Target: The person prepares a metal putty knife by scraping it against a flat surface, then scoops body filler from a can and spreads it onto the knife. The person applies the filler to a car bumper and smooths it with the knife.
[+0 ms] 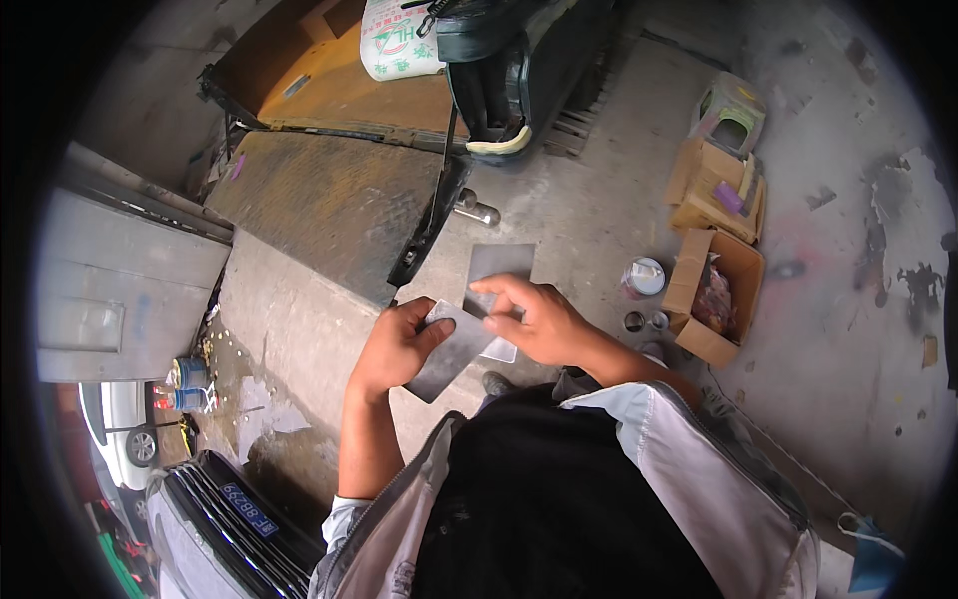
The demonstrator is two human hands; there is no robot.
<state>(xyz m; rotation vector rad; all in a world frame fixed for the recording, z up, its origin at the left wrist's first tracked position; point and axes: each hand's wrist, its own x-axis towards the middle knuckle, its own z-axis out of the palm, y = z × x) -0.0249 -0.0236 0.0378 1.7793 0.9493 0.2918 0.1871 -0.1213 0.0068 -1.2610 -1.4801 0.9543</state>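
My left hand (392,347) pinches a thin grey rectangular sheet (447,361) between thumb and fingers, in front of my chest. The sheet is tilted, with a pale border along its upper corner. Beside it, my right hand (544,324) has its thumb and forefinger bent over a second grey sheet (501,259). That one stands more upright, partly behind the hand, and its pale lower end shows below the fingers. The two sheets overlap in view; whether they touch I cannot tell. Their material is not plain to see.
Ahead lies a worn metal ramp (319,195) below a rusty bed (399,105), beside a dark vehicle part (489,75). At right stand an open cardboard box (743,270), another box (714,205) and a paint can (644,278). A car front (225,519) is at lower left.
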